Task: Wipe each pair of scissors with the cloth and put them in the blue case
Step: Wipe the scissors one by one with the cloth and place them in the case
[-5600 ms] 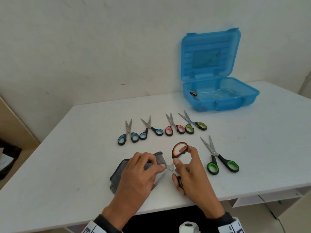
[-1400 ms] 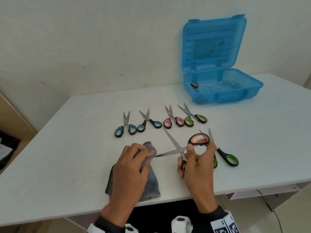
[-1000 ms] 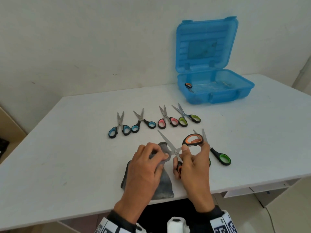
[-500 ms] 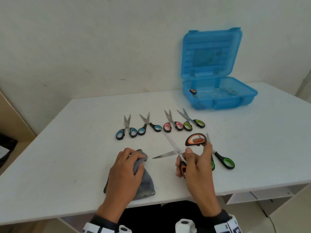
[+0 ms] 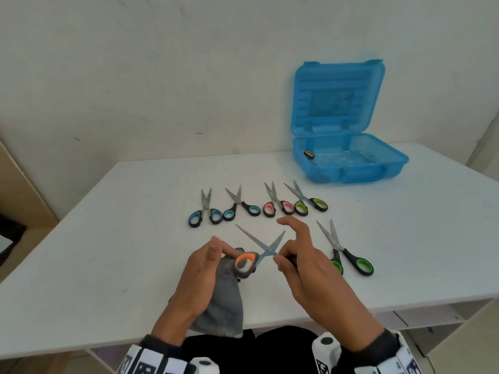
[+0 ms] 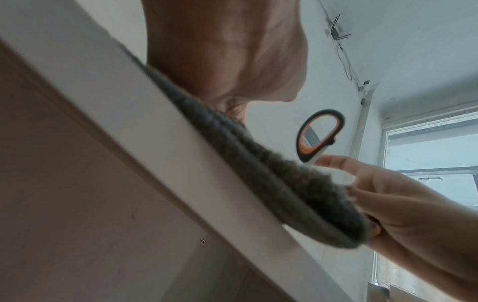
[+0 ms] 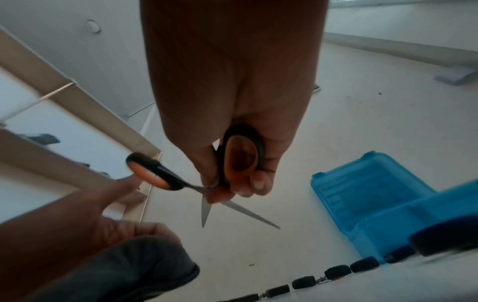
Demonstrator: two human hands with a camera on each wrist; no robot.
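Observation:
The orange-handled scissors (image 5: 266,251) are spread open above the table, blades pointing away from me. My right hand (image 5: 283,257) grips one orange handle loop (image 7: 243,157), index finger raised. The other loop (image 5: 244,261) sits to the left, and a finger of my left hand (image 5: 218,252) touches it. That hand lies on the grey cloth (image 5: 224,300) and holds its top end; the cloth hangs over the table's near edge. The blue case (image 5: 351,171) stands open at the back right, with one orange-handled pair (image 5: 308,154) inside.
Several small scissors lie in a row mid-table: two blue-handled (image 5: 206,211) (image 5: 240,207), one pink (image 5: 275,206), one green (image 5: 307,203). A larger green-handled pair (image 5: 348,255) lies just right of my right hand. The white table (image 5: 108,238) meets a wall behind.
The scissors have been turned: their blades pointed left and now point away, and the free orange loop swung from the right over to my left hand. My left hand shifted to the cloth's top.

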